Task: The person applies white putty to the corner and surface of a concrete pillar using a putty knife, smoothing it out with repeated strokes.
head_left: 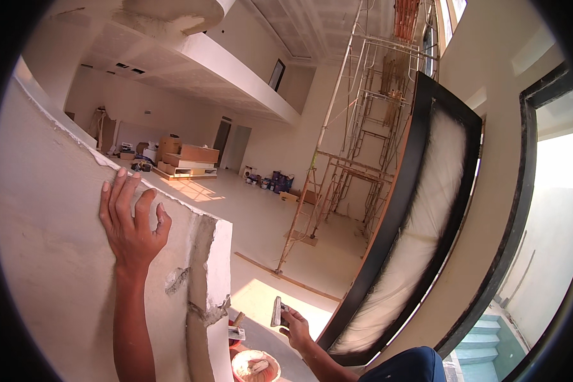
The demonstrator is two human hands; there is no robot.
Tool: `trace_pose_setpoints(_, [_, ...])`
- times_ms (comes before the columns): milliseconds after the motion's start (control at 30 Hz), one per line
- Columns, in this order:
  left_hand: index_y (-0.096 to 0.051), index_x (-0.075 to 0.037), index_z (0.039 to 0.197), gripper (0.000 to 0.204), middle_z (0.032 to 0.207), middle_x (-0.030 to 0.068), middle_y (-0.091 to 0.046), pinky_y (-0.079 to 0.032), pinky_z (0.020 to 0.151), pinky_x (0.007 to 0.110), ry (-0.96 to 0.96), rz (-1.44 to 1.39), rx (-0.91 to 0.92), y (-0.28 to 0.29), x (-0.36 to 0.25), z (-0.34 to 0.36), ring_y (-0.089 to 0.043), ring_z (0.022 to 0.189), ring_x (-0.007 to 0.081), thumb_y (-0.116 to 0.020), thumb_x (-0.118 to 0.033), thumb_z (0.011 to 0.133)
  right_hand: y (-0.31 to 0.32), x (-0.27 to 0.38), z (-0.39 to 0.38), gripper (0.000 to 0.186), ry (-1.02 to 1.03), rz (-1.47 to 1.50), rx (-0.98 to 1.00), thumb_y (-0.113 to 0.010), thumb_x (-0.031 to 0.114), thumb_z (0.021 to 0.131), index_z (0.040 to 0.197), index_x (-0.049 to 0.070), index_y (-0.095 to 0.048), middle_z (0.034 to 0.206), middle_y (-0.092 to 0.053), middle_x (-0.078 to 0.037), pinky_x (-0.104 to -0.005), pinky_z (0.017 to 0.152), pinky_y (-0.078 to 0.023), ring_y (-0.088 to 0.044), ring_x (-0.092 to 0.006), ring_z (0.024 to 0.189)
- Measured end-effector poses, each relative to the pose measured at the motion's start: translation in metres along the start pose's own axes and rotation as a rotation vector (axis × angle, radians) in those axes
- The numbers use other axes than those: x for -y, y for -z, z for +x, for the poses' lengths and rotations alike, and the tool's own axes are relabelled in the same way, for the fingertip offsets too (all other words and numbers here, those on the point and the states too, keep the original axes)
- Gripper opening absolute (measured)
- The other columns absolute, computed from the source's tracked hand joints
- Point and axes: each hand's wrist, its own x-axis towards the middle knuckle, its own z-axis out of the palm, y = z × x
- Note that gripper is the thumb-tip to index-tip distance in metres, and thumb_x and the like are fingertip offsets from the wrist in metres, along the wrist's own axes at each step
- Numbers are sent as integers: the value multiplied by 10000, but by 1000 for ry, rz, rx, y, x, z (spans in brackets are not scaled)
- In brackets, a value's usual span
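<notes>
- The left hand [132, 219] is laid upon the face of a rough, grey-beige plastered wall [162, 254], close under its chipped upper edge. Its fingers hold nothing: they are partly apart, the forefinger is bent, and the thumb stands near it.
- The right hand [297, 329] is lower and more to the right, well apart from the wall. Its fingers are closed on a small, flat grey plastering tool [276, 312], which stands nearly upright. Where the fingers grip exactly, I cannot tell.
- The plastering tool is in the air, above and to the right of a round, pinkish bucket [237, 375] holding whitish, thick paste [256, 365].
- Just behind the bucket there is a red container [234, 343], partly hidden by the wall. A second tool, a flat metal trowel with a brownish handle [237, 333], lies over it.
- The end of the wall has a smooth white vertical face [219, 267], with a rough, broken place at its lower part.
- To the right, a tall black-framed panel with cloudy plastic sheet [420, 254] leans at a slant in the view.
- Behind this panel rises a rusty metal scaffold [350, 162].
- Farther away, brown and white box-like pieces [199, 155] are piled on the pale floor [248, 213].
- At the lower edge, a knee in dark blue cloth [414, 366] is visible.
</notes>
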Motion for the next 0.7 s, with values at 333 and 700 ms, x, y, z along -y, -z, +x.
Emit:
trace_pose_setpoints(333, [-582, -134, 1229, 452, 1354, 71, -584, -360, 1153, 541, -121, 91, 27, -14, -3, -2, -512, 1367, 298, -771, -142, 818, -12, 5, 39, 246, 104, 61, 219, -654, 177, 1007, 1242, 106, -678, 894, -714, 24, -226, 551, -468, -625, -49, 701])
trace_pose_setpoints(700, [-608, -62, 1237, 441, 1375, 135, -554, -374, 1111, 453, -191, 410, 128, -11, -3, 4, -441, 1335, 299, -775, -251, 876, -118, 78, 93, 378, 216, 418, 626, -718, 123, 972, 1301, -22, -601, 1024, -754, -43, -182, 609, -534, -672, -41, 772])
